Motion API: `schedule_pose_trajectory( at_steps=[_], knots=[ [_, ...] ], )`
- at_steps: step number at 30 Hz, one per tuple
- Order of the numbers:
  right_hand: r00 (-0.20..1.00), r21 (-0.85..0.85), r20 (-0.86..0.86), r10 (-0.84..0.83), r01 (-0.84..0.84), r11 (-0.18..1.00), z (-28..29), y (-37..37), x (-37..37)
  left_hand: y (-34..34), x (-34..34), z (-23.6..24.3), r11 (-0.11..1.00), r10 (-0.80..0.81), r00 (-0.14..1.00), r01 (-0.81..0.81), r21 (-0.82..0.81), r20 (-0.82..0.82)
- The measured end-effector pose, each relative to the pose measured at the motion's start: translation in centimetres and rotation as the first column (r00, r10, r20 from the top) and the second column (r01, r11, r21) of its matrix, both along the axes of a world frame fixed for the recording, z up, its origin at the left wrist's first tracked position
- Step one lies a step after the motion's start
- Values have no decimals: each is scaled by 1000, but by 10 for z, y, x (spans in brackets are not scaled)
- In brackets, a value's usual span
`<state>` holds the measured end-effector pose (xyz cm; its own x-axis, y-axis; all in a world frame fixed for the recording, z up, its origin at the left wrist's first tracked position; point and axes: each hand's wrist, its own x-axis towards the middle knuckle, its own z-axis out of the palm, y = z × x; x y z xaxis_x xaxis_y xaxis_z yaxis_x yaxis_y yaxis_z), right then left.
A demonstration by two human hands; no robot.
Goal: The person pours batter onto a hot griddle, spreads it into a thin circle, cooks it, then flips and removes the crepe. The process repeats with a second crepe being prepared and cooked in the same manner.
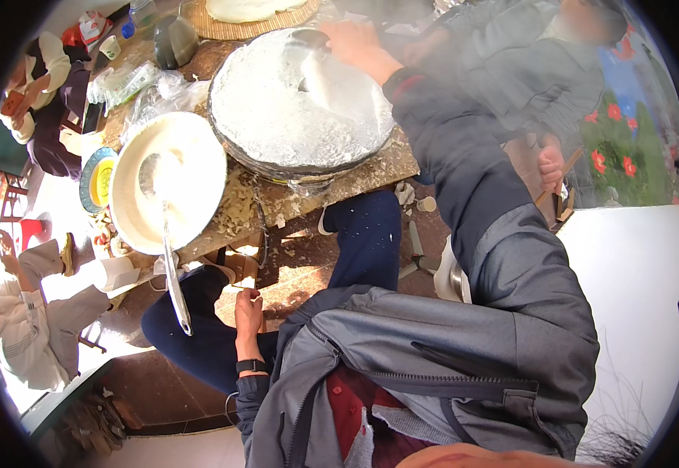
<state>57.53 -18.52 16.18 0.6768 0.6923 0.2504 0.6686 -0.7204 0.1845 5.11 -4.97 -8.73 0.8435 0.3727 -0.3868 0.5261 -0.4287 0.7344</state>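
My right hand [353, 48] reaches to the far edge of a round griddle [261, 101] coated in white, its fingers closed at a thin pale sheet [335, 93] that seems partly lifted, with haze around. My left hand [247, 312] hangs low near my left thigh, fingers curled; whether anything is in them is too small to tell. A wide cream basin [203, 207] of pale batter with a long-handled metal ladle [177, 296] stands left of the griddle. Beside it sits a blue-rimmed dish [90, 175] with yellow contents.
A wooden table [234, 210] with scraps carries plastic bags [129, 86], a dark jug [174, 43] and a woven tray [199, 15] with dough. People [43, 93] are at the left; another person [527, 78] is at upper right, a hand [550, 164] hanging. A white surface [628, 296] borders the right.
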Motion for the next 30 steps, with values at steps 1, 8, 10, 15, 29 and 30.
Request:
schedule_pose_trajectory(
  at_steps=[1,8,10,15,29,30],
  knots=[
    [1000,-90,22,2,0,996,1,0,-3,0,1,0,1000,8,1000,-8,-6,-1],
    [923,4,-280,263,-273,962,-13,-3,-52,1,2,-1,1000,10,1000,-10,2,17],
    [902,79,-154,404,-396,915,-13,-16,-55,1,2,-1,1000,4,1000,-4,0,18],
    [992,248,-43,121,-107,963,1,-54,-43,2,1,-4,1000,17,998,-15,-24,67],
    [980,295,-140,144,-98,950,-38,-38,-17,2,7,-3,999,13,999,-11,-48,41],
    [989,310,-86,122,-90,946,-39,-38,-4,2,7,-3,999,11,999,-9,-51,48]
  ],
)
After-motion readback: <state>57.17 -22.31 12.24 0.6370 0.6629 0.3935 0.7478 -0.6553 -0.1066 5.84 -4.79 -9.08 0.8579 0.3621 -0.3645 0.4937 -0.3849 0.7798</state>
